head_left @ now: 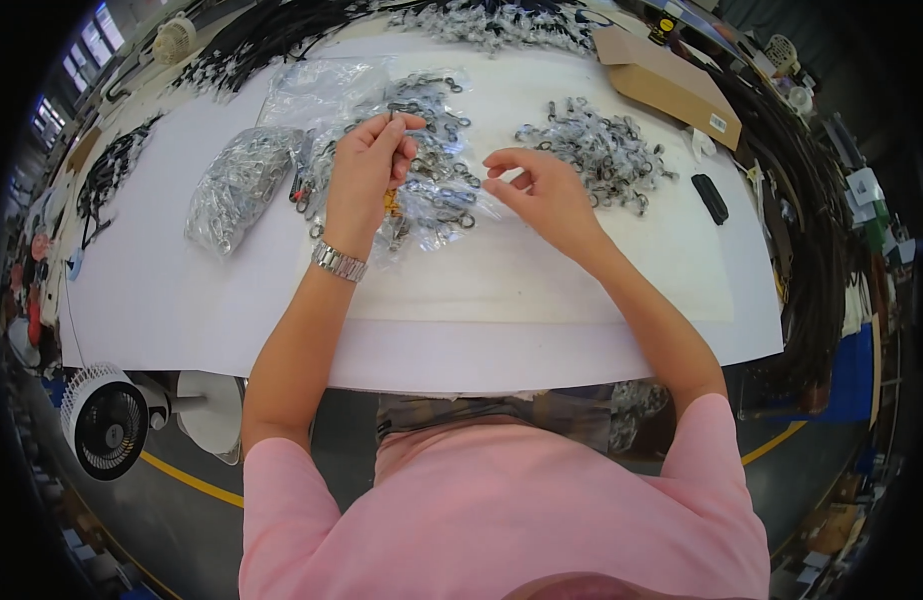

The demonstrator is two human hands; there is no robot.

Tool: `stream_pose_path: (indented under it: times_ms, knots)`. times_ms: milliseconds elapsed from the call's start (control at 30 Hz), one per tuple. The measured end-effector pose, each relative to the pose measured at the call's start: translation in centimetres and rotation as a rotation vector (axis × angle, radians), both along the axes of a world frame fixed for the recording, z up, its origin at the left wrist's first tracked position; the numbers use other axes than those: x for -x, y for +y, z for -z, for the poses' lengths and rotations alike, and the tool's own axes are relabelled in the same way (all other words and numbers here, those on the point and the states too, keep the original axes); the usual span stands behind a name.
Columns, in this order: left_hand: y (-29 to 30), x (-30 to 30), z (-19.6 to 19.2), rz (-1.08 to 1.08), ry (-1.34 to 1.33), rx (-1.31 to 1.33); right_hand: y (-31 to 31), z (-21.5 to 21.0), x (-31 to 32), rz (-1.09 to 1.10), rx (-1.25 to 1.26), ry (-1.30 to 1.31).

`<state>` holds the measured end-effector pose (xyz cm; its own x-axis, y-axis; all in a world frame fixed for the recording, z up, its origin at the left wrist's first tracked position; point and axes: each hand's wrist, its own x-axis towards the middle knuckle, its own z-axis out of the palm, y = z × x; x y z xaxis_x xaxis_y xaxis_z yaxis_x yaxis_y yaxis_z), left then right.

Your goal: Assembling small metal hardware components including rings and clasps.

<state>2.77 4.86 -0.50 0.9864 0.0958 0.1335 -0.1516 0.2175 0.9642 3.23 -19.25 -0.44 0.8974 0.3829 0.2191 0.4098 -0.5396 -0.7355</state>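
My left hand [370, 172] is raised over a pile of small dark metal ring-ended pieces in clear plastic [444, 205]. Its thumb and index finger pinch together; whatever small thing they hold is too small to make out. To the right, my right hand [544, 190] hovers at the pile's edge, thumb and index finger apart with nothing plainly between them. Beyond it lies a second heap of similar metal pieces [607, 155]. A bulging clear plastic bag [240, 190] rests left of my left hand. Something yellow-orange [391, 202] shows partly beneath that hand.
A cardboard box [672, 82] and a black oblong object [711, 199] are on the white table [542, 350] at the right. Dark cords with clear wrapping [272, 45] line the far edge. A fan [107, 425] stands below the table's left front corner.
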Motion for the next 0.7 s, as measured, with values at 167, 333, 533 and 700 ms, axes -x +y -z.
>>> stream_pose_path:
  times_ms: [167, 333, 533, 700]
  knots:
    - [-1.8, 0.7, -0.3, 0.023, 0.031, -0.16, 3.0, 4.0, -2.7, -0.164, 0.439, -0.441]
    - [-1.6, 1.7, -0.6, 0.058, 0.029, -0.205, 5.3, 2.6, -2.6, -0.245, 0.647, -0.309]
    - [-2.3, 1.5, -0.7, 0.039, 0.081, -0.202, 3.8, 3.3, -0.4, -0.235, 0.517, -0.403]
    - [-1.7, 1.2, -0.5, 0.03, 0.061, -0.192, 4.9, 2.9, -0.9, -0.245, 0.604, -0.339]
